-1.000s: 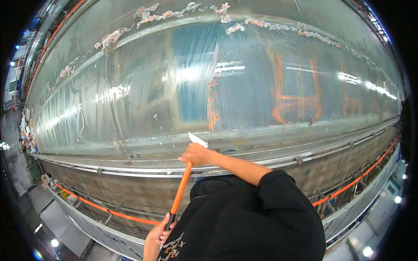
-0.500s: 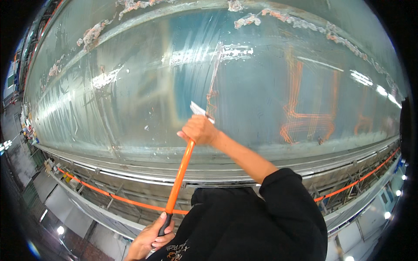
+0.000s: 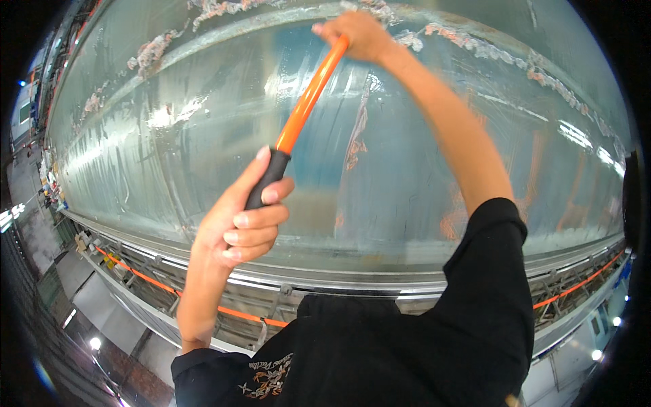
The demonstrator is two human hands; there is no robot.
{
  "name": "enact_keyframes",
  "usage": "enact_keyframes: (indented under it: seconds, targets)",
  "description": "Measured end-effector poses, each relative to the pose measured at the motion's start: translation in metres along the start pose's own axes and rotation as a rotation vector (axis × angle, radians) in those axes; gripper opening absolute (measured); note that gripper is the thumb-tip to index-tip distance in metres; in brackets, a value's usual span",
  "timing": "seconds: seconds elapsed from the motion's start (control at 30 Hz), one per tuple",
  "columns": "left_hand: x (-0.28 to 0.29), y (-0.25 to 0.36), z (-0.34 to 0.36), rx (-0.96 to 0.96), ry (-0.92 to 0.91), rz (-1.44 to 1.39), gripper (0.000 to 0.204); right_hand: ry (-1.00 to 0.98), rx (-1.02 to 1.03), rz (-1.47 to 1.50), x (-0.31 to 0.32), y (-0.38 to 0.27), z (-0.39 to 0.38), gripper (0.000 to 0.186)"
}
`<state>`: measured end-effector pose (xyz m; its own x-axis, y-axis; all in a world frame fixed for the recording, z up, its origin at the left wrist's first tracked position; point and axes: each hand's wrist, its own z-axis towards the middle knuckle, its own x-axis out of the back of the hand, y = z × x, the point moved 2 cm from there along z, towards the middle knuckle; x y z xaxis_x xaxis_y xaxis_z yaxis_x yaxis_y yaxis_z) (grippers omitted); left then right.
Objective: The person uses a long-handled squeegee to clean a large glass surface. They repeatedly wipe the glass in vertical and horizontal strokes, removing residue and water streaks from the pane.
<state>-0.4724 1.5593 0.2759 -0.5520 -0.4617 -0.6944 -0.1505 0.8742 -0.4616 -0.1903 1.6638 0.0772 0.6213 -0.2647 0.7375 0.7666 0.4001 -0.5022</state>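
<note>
Both my hands hold a long-handled scraper (image 3: 308, 102) with an orange shaft and a black grip. My left hand (image 3: 234, 220) is curled around the black grip at the near end. Far up the shaft, my right hand (image 3: 359, 34) is closed on it near the head, and the blade is mostly hidden there. The scraper reaches away from me, slanting right, over a wet, greenish-grey, glassy surface (image 3: 203, 149). A thin, wrinkled strip of peeled film (image 3: 357, 136) lies on this surface, right of the shaft.
Clumps of pinkish-white residue (image 3: 150, 54) lie along the far band, with more residue (image 3: 475, 51) at the right. Orange smears (image 3: 453, 220) mark the right side. Along the near side run a metal edge (image 3: 325, 278) and an orange rail (image 3: 247, 315).
Both hands have pushed the scraper far forward and somewhat right, from the middle of the surface to its far band. My left hand has come up from beside my body to over the surface.
</note>
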Motion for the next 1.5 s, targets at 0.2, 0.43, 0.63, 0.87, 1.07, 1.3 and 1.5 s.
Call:
enact_keyframes:
  seconds: [0.2,0.43,0.63,0.87,1.07,1.3,1.5]
  targets:
    - [0.133,-0.135,-0.132,-0.035,0.35,-0.017,0.054,-0.313,-0.085,0.264,-0.084,-0.194,-0.109,0.05]
    - [0.283,-0.311,-0.276,0.018,0.681,0.039,0.054,-0.167,-0.05,0.431,-0.123,-0.449,-0.258,0.044]
    - [0.271,-0.304,-0.254,0.053,0.687,0.211,0.056,-0.068,-0.069,0.433,-0.103,-0.427,-0.257,0.041]
    - [0.128,-0.159,-0.124,0.036,0.472,0.131,0.056,0.119,-0.004,0.278,-0.07,-0.204,-0.128,0.039]
    - [0.02,-0.016,-0.004,-0.022,0.265,0.152,0.056,0.14,0.004,-0.009,-0.016,-0.004,-0.014,0.041]
    - [0.081,-0.066,-0.061,-0.047,0.272,0.087,0.056,-0.109,-0.049,0.185,-0.058,-0.086,-0.056,0.047]
    - [0.202,-0.226,-0.211,-0.011,0.523,-0.027,0.056,-0.324,-0.023,0.361,-0.112,-0.33,-0.186,0.047]
